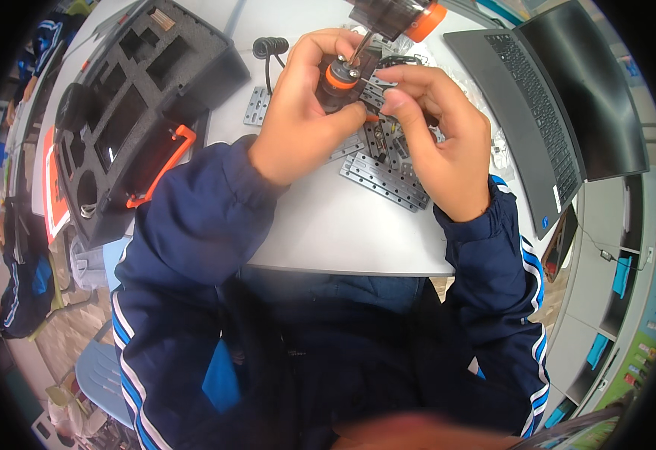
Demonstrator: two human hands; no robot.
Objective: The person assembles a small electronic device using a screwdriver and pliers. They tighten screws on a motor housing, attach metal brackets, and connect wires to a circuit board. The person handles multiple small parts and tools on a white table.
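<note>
White surface (343, 244), bare along its near edge, between a dark foam-lined case (219, 66) at left and an open laptop (487, 84) at right.
The right hand (446, 120) is half closed; whether its fingertips pinch anything, I cannot tell. The left hand (298, 112) curls firmly around a part. Grey perforated plates (382, 182) lie well inside the near edge. A black-and-orange tool (386, 15) slants from the far side toward the held round black part with orange ring (339, 81).

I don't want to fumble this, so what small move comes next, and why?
Probably ease your right hand toward the black, round, plastic-looking part with an orange ring: your left hand holds it, and your right thumb and index finger are curled close beside it. Whether they pinch something thin, I can't tell.
</note>
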